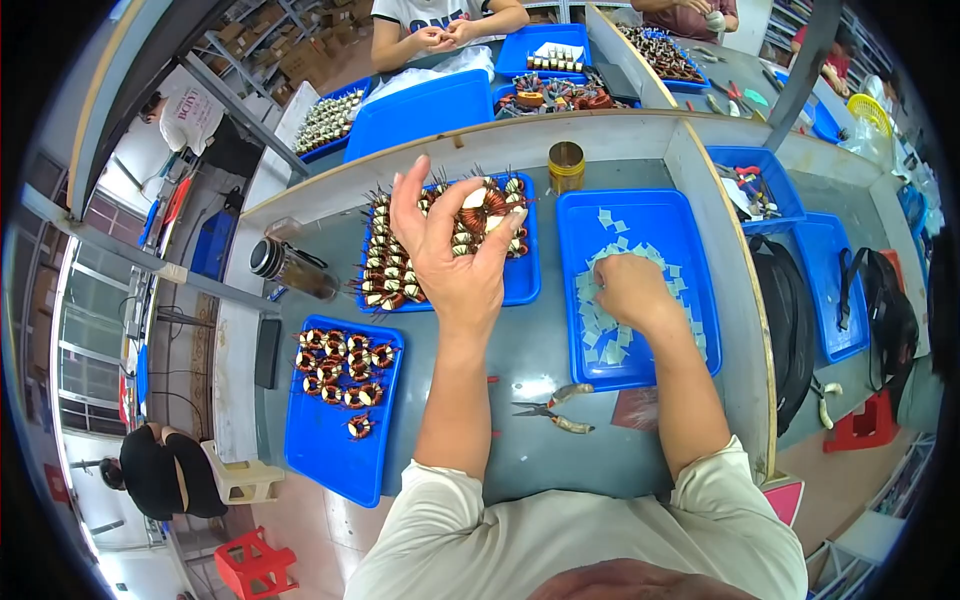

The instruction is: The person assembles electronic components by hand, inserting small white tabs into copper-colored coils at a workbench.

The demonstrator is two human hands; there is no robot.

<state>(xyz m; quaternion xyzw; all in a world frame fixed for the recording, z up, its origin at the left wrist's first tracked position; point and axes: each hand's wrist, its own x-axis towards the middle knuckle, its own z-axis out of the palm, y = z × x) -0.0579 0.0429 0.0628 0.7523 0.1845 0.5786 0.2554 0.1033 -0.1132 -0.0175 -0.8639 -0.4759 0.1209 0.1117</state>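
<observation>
My left hand (447, 235) is raised over the far-left blue tray (522, 288), pinching a copper-wound toroidal coil (484, 207) between thumb and forefinger; its other fingers stretch up. Rows of similar coils with white pieces (385, 270) fill that tray beneath. To the right, my right hand (632, 288) reaches down into another blue tray (640, 374) with many small pale square pieces (608, 345). Its fingers are curled against the pieces, and their tips are hidden. A nearer blue tray (335, 450) on the left holds several more coils (345, 365).
Cutting pliers (556, 409) lie open near the front edge. A round tin (566, 166) stands behind the trays, and a dark flask (292, 268) lies at the left. Wooden partitions (735, 290) border the bench. Other people work beyond, one with hands (447, 37) together.
</observation>
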